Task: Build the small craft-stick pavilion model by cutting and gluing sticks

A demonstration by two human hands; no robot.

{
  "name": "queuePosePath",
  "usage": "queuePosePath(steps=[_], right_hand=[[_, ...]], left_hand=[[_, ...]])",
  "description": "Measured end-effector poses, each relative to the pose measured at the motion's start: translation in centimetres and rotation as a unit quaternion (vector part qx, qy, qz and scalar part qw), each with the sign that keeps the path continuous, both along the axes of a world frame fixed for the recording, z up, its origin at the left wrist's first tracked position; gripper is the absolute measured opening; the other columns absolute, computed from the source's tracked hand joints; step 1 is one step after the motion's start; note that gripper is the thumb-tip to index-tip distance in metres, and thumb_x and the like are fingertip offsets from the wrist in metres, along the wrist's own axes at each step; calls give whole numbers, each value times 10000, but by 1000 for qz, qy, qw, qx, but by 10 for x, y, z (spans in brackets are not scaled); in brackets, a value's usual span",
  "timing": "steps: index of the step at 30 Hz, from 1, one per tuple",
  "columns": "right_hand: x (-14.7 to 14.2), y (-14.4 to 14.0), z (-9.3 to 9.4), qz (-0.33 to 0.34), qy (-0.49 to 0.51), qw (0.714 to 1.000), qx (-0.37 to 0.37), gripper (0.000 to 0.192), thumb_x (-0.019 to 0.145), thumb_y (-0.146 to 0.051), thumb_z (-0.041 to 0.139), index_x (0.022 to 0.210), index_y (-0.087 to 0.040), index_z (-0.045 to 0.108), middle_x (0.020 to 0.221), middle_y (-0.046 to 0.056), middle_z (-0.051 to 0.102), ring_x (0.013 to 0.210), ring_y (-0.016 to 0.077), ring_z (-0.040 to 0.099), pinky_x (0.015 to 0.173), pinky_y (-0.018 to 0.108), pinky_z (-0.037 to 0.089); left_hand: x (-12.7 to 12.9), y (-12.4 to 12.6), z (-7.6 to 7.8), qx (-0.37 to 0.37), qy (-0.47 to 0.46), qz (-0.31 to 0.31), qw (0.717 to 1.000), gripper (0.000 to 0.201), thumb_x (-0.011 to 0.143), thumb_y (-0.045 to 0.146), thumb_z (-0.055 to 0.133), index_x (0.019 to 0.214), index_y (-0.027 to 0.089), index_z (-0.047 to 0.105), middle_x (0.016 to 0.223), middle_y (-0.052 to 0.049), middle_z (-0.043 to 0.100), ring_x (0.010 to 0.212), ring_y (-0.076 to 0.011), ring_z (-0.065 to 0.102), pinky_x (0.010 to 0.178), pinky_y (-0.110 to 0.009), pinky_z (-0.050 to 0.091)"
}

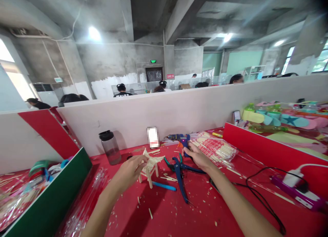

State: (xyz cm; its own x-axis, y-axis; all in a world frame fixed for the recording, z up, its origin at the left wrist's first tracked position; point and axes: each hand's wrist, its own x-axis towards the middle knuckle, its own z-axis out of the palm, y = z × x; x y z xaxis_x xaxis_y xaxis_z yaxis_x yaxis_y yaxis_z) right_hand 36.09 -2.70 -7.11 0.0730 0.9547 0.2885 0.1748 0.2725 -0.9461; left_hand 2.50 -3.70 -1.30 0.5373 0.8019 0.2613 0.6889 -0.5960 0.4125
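Note:
My left hand [133,167] is closed on the upper left side of a small stick-built model [151,165], which stands on thin legs and has a slatted, peaked top. With my right hand [196,155] I grip the handle of a blue glue gun [180,138], its nozzle pointing left and a small light glowing on its body. Between the hands lies a blue-handled cutter [180,172] with its handles spread, beside green-handled pliers [169,164]. A blue marker [164,186] lies just in front of the model.
A dark-lidded bottle [110,148] and a phone [153,137] stand against the white partition [153,110]. Packs of sticks [215,146] lie at the right. A purple power strip [298,192] and black cable [266,203] occupy the right front. Offcuts litter the red tabletop [200,213].

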Motion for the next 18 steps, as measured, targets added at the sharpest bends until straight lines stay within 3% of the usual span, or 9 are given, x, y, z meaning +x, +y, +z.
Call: queuePosePath(steps=[2,4,8,11,13,15,18], right_hand=[[-11,-13,4,82,138,987,-6,404,763,-535,746,967,-209,623,821,22,684,811,218,648,808,347,512],[-21,-26,5,130,191,973,-19,394,743,-500,803,956,-201,659,852,40,702,827,227,646,794,345,504],[-34,-44,-1,161,194,968,-10,330,753,-461,834,857,-180,697,771,41,686,760,209,614,761,323,468],[-36,-49,-11,165,199,966,-23,356,788,-520,795,811,-175,715,621,-5,580,621,168,523,673,303,430],[-35,-52,-17,154,162,974,-28,403,824,-579,737,883,-181,749,609,-10,561,596,169,502,651,307,425],[-36,-56,-21,127,82,988,-24,410,847,-593,699,960,-206,773,695,24,645,662,205,563,695,332,454],[-44,-63,-24,78,-35,996,-14,341,849,-542,707,1016,-257,789,991,76,755,955,310,654,889,408,478]], left_hand=[[0,0,1,5,-1,-9,1000,326,1025,389,374,1137,261,652,1227,-76,721,1073,-236,682,915,-314,508],[-1,-1,2,3,-5,-10,1000,319,1025,390,378,1128,263,652,1233,-73,721,1082,-237,684,910,-308,510],[-3,-2,6,-11,-11,-12,1000,315,1024,413,385,1098,248,643,1233,-86,719,1059,-245,690,899,-320,513],[-4,-4,8,-28,-19,-21,999,313,1029,441,385,1050,245,629,1251,-87,711,1048,-241,691,886,-320,514],[-4,-4,9,-35,-26,-26,999,305,1031,445,387,1031,248,620,1280,-84,700,1063,-237,689,887,-316,512],[-5,-4,8,-40,-27,-29,998,292,1030,437,391,1025,250,616,1308,-84,689,1074,-236,687,892,-317,512],[-6,-3,7,-44,-27,-35,998,288,1033,428,385,1024,249,610,1328,-87,678,1091,-235,683,905,-323,510]])
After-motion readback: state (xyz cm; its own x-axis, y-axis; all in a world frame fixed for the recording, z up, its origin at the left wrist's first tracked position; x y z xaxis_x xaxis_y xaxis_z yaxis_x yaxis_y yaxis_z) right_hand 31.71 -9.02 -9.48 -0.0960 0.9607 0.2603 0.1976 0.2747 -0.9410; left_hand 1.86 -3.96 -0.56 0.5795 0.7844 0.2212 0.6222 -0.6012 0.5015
